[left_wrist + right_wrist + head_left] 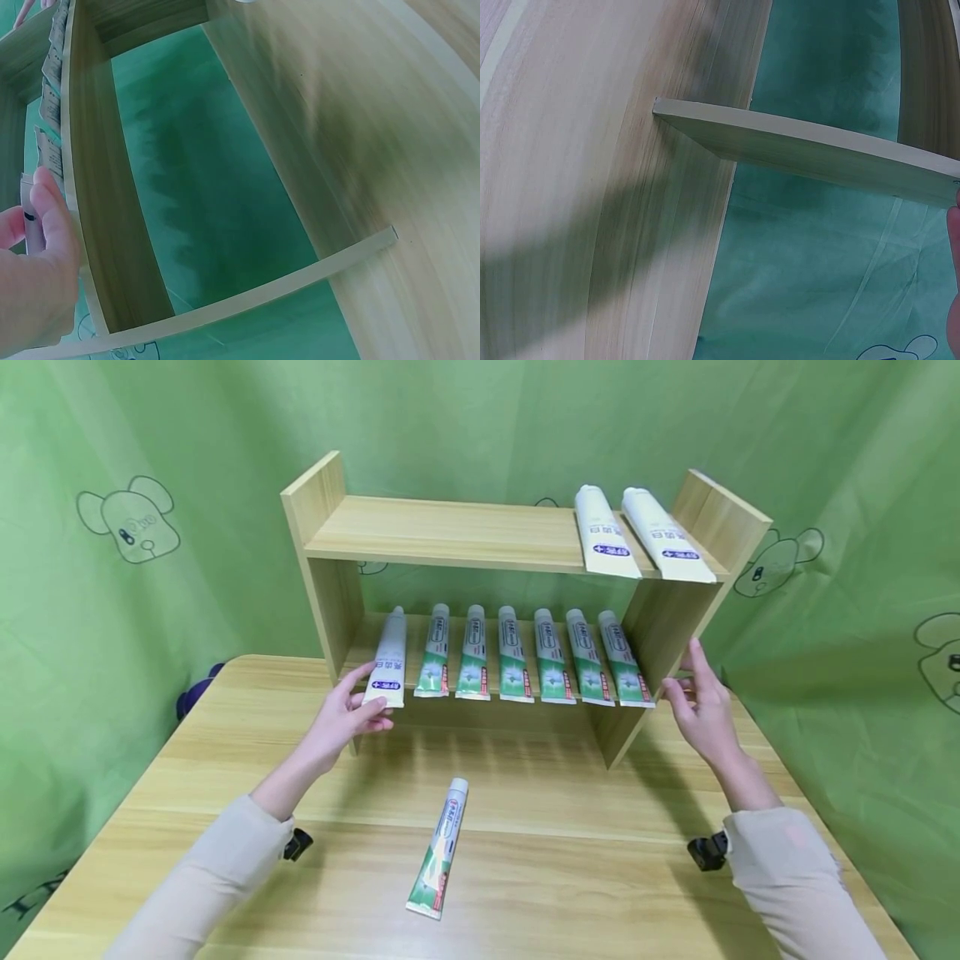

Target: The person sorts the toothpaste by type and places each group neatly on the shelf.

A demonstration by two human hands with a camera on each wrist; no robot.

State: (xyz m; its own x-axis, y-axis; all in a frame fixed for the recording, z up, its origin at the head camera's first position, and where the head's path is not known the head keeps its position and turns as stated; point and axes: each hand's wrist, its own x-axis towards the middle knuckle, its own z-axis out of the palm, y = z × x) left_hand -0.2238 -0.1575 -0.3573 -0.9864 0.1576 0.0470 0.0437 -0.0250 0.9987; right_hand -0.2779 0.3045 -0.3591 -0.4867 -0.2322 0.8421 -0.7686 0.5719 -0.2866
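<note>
My left hand (347, 714) pinches the flat bottom end of a white toothpaste tube (390, 656) at the left end of the lower shelf. In the left wrist view, the thumb and fingers of that hand (41, 262) close on the tube's edge (31, 214). To the right of it, several green and white toothpaste tubes (474, 656) lie in a row, caps toward the back. My right hand (701, 710) touches the outer face of the right side panel (675, 635). In the right wrist view only a sliver of the hand (954, 277) shows.
The wooden two-tier rack (450, 535) stands on a wooden table (570, 868). Two white tubes (606, 531) lie at the right of its upper shelf. One green and white tube (438, 852) lies on the table in front. A green curtain (225, 435) hangs behind.
</note>
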